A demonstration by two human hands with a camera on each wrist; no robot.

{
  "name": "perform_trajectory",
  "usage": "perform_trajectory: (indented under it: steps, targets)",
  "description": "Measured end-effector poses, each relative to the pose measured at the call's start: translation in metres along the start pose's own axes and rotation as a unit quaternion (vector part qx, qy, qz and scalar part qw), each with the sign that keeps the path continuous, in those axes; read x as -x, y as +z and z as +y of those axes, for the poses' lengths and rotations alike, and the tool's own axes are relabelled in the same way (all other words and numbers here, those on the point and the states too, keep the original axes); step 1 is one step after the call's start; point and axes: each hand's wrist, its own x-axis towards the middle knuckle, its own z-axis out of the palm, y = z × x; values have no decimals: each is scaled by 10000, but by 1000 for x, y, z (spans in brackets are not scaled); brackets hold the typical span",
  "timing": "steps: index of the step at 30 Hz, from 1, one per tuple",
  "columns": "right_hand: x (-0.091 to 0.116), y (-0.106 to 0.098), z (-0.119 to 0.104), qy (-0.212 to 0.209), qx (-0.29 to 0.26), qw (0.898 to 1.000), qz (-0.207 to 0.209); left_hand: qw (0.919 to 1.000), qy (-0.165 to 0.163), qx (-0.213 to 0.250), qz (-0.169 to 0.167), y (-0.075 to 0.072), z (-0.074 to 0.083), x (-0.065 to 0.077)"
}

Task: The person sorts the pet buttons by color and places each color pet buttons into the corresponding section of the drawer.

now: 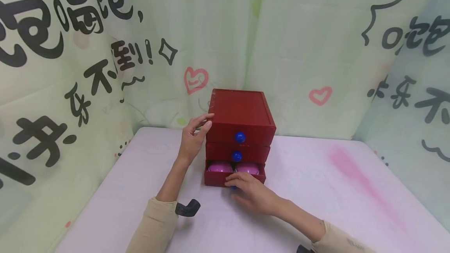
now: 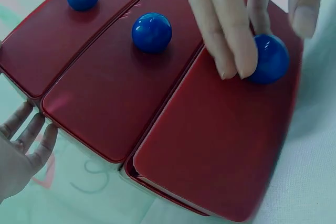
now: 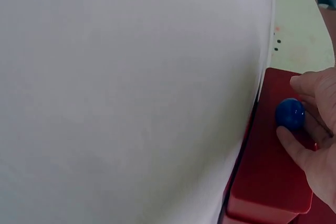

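A dark red cabinet with three drawers stands at the back of the table. Each drawer has a round blue knob, the top one in plain sight. Its bottom drawer is partly pulled out, with two shiny pink round things inside. My left hand rests its fingers against the cabinet's left side. At the bottom drawer's front is my right hand, fingertips against the bottom knob. Its thumb stands apart from the knob in the left wrist view.
The table has a pale cloth with a pink smear at the right. Behind the cabinet hangs a light green curtain with black lettering and red hearts. A black strap is on my left wrist.
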Motion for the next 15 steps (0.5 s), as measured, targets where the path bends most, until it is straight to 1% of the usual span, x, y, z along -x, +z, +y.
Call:
perform_trajectory:
  steps: [4, 11, 15]
  targets:
    - [-6, 1, 9, 75, 2, 10000, 26, 10000, -17, 37, -4, 0, 0, 1]
    - [-13, 1, 20, 90, -15, 9999, 126, 9998, -187, 93, 5, 1, 1, 0]
    - [-16, 0, 24, 175, -77, 9998, 109, 9997, -250, 30, 14, 1, 6, 1]
